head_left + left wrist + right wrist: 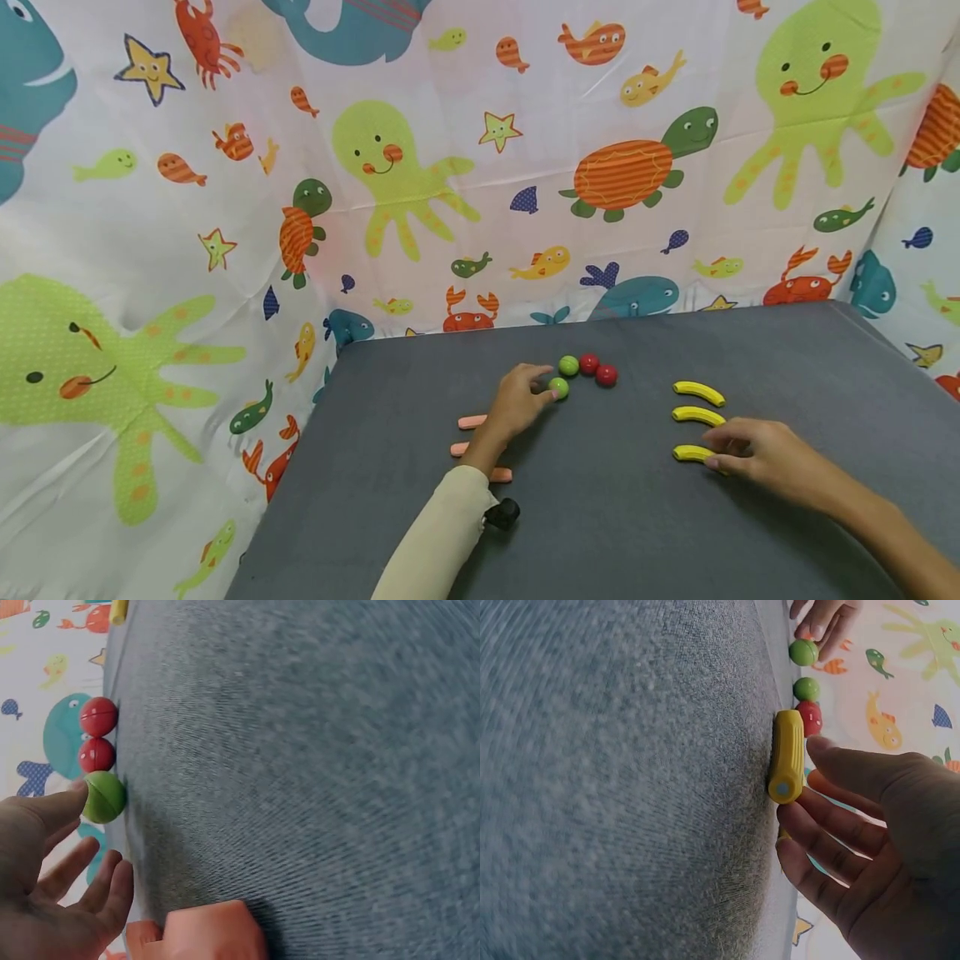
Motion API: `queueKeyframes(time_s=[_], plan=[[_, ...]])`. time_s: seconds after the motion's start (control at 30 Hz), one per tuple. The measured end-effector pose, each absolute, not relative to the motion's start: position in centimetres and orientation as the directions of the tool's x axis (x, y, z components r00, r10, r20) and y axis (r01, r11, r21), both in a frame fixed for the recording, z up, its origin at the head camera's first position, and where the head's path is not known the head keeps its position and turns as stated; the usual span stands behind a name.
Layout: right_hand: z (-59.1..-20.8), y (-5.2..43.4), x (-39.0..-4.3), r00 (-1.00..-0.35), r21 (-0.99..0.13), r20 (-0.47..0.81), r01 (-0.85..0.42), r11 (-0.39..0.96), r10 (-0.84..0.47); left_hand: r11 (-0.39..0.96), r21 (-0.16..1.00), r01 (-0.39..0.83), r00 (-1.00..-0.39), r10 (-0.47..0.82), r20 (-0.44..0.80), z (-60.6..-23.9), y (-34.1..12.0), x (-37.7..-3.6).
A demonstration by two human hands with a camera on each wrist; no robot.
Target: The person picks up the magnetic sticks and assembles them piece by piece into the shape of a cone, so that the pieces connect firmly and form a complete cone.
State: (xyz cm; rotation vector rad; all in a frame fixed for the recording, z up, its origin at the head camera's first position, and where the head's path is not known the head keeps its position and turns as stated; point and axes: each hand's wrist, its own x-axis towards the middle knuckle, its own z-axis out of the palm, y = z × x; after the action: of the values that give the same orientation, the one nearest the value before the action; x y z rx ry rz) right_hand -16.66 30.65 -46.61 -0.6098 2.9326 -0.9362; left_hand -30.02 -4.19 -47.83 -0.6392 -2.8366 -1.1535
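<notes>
Two green balls (568, 365), two red balls (588, 363) — three bananas (698, 392), three pink sticks (472, 422).

Soft, even light is filling the head view, and the printed curtain (480, 167) behind the bench (600, 517) is washing out towards white. Only faint shadows are lying under the left hand (517, 404) and right hand (757, 454), just beneath the fingers. The curtain folds are bowing at the frame's edges. Both wrist views are looking dimmer and greyer; the bench cloth (315, 765) is smearing into blur away from the fingers (56, 806), and the near fingers (832, 829) are looking soft.
</notes>
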Motion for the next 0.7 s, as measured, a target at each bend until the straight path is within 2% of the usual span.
queueKeyframes(time_s=[0.43, 0.7], plan=[[-46.9, 30.15, -17.01, -0.926, -0.551, 0.063, -0.342, 0.761, -0.371, 0.677, 0.614, 0.405, -0.906, 0.388, 0.169, -48.51, -3.61, -29.91], [-47.08, 29.84, -17.1, -0.941, -0.541, 0.039, -0.303, 0.784, -0.337, 0.688, 0.624, 0.371, -0.921, 0.357, 0.154, -48.8, -3.31, -29.77]])
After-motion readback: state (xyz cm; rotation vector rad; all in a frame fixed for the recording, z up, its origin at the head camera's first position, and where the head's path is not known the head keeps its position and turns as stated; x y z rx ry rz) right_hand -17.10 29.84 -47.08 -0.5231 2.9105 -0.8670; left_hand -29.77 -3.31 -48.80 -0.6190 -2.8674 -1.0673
